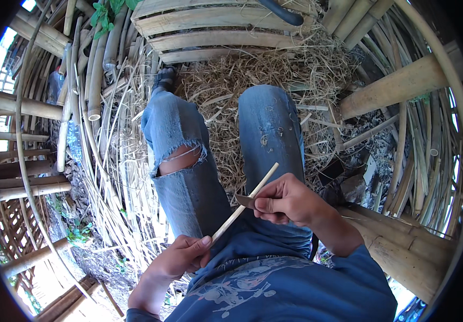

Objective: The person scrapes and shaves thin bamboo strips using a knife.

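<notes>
A thin, pale bamboo stick slants across my lap, its far end up and to the right. My left hand is closed round its lower end. In my right hand I grip a small knife, whose short, dark blade lies against the stick a little below its upper end. The knife's handle is hidden inside my fingers. Under both hands are my blue jeans, torn open at the left knee.
Curly shavings cover the ground before my feet. Beyond them stands a slatted wooden bench. Split bamboo strips lie along the left, and thick bamboo poles stick in from the right. A bamboo seat is beside my right elbow.
</notes>
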{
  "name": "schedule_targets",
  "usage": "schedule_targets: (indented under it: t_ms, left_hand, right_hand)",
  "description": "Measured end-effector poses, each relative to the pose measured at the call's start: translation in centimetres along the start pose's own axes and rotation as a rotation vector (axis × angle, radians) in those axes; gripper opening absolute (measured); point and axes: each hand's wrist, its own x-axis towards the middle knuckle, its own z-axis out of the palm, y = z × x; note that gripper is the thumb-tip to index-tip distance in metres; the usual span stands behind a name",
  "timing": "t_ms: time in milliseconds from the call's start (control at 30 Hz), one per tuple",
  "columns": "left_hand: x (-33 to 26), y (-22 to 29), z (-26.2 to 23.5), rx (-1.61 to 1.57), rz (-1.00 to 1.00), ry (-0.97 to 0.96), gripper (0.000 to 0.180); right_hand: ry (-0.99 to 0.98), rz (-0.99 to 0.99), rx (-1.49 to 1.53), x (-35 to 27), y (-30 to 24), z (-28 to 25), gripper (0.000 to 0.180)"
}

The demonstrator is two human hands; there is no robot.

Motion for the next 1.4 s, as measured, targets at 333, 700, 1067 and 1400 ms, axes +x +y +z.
schedule_targets:
  t_ms: [333,700,1067,1400]
  left_hand:
    - [-0.4,-0.5,-0.6,0.044,0.020,0.045,0.052]
    - [1.5,2.3,1.7,-0.127,0.079,0.072,0.045]
    - [2.0,2.4,2.1,-0.079,0.091,-0.019,0.052]
    - [1.4,2.2,1.4,-0.113,0.065,-0.028,0.054]
  right_hand:
    - [0.359,-0.349,0.141,-1.6,-3.8,-5.9,0.011]
    - [-0.175,0.079,-0.070,1.6,2.3,2.8,0.019]
    - [-0.069,-0.012,-0.059,0.9,0.9,2.3,0.012]
    - [0.156,-0.180,-0.207,-0.3,-0.3,1.4,0.011]
